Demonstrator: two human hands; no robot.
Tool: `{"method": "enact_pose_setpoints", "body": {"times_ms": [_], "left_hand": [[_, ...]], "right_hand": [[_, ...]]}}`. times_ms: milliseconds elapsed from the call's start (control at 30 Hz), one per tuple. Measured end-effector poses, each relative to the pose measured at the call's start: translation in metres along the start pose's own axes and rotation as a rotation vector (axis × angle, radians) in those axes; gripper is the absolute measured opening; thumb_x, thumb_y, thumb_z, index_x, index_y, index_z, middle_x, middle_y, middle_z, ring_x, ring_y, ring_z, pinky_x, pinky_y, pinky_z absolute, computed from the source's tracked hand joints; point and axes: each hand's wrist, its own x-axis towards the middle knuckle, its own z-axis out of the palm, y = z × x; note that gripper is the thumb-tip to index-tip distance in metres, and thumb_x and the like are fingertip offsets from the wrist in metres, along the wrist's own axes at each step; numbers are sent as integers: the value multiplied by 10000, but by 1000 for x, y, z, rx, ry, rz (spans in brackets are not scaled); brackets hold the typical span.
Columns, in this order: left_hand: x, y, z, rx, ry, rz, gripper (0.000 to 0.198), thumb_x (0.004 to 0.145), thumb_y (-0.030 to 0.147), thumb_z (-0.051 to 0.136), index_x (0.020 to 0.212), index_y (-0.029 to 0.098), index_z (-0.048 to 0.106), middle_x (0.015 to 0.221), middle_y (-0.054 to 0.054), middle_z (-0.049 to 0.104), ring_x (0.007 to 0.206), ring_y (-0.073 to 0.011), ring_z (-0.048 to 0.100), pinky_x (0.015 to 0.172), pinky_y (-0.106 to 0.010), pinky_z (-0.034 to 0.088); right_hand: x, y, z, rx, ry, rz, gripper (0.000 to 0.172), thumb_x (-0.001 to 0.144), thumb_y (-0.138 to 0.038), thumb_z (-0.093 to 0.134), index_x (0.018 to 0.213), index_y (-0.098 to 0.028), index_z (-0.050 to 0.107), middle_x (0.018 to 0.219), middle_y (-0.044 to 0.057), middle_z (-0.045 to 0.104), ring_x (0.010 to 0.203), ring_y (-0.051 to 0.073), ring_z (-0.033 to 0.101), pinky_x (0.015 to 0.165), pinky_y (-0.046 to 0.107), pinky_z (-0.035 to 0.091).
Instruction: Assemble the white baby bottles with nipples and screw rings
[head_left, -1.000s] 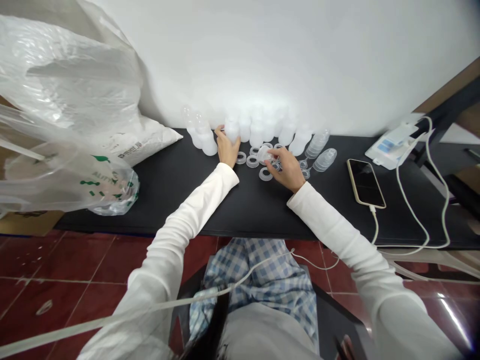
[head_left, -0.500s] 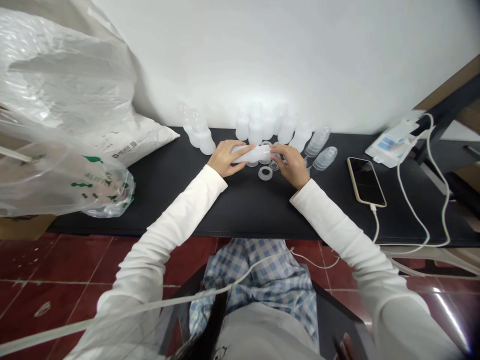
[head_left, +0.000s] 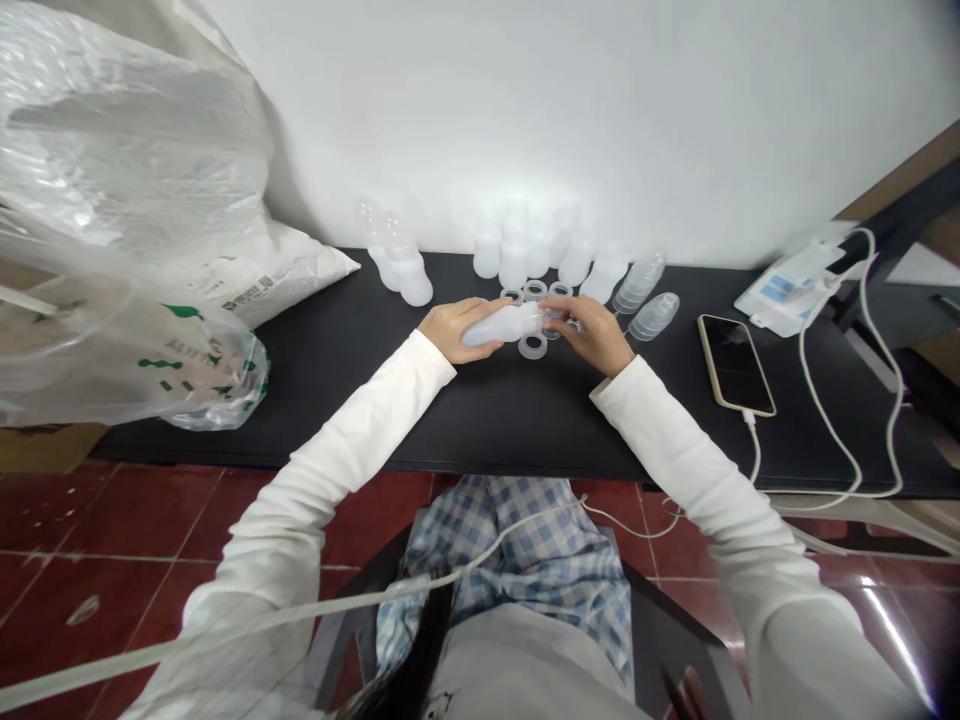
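My left hand (head_left: 450, 329) is wrapped round a translucent white plastic bottle (head_left: 501, 324), held on its side just above the black table (head_left: 337, 380). At the bottle's mouth my right hand (head_left: 596, 333) pinches a small clear piece (head_left: 553, 319) that I cannot make out well. A white plastic ring (head_left: 532, 346) lies on the table just under the bottle's mouth. More rings (head_left: 534, 291) lie a little further back.
Several white bottles (head_left: 517, 255) stand in a row along the wall, two capped ones (head_left: 397, 262) to the left. Stacked clear caps (head_left: 643, 300) lie to the right, then a charging phone (head_left: 732, 363) and cables. Plastic bags (head_left: 127, 250) crowd the table's left end.
My left hand took a bottle from the row and brought it towards me, tipped sideways. My right hand lifted from the rings and met the bottle's mouth.
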Motion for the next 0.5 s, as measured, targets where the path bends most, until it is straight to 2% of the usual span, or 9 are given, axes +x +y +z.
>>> {"method": "enact_pose_setpoints", "body": {"times_ms": [100,233,300,333,400,433,500], "left_hand": [[3,-4,2,110,19,83,611,907,532,630,1431,220,594,1030,-99,740,883,-217,711,811,-362,600],[6,-7,1,116,43,117,530,959,486,603,1453,297,573,1163,-110,715,1045,-253,694,906,-409,558],[7,-8,-1,99,21,95,480,975,466,583,1437,336,584,1221,-106,699,1115,-267,674,952,-434,529],[8,-9,-2,95,5,84,466,978,464,576,1428,342,592,1236,-105,696,1131,-270,666,961,-441,518],[8,-10,-5,102,-20,77,460,977,472,569,1414,332,606,1243,-106,697,1132,-271,663,951,-440,510],[8,-10,-5,106,-28,80,464,974,477,569,1410,325,609,1241,-107,701,1130,-270,664,945,-437,509],[8,-10,-6,111,-27,90,479,968,483,571,1413,310,605,1231,-105,709,1125,-268,669,939,-430,512]], "right_hand": [[0,3,-4,-13,-12,23,309,992,-482,564,1147,-242,680,909,58,712,750,199,622,737,365,528],[0,2,-4,-55,-44,-1,451,1029,-559,415,814,-219,620,697,44,593,673,194,548,656,349,457],[0,2,-3,-87,-74,0,489,1035,-565,378,742,-226,576,648,37,553,671,202,543,666,361,442],[0,2,-2,-104,-79,6,478,1029,-571,388,775,-224,594,669,43,572,695,212,561,685,371,447],[0,2,-2,-117,-57,23,432,1001,-595,450,989,-213,651,820,72,665,775,236,612,744,401,478],[0,1,-2,-108,-37,29,457,978,-610,495,1142,-207,635,939,93,700,823,248,637,777,419,497],[0,0,-3,-76,-21,8,622,914,-639,598,1359,-209,536,1161,129,707,934,275,673,838,450,530]]}}
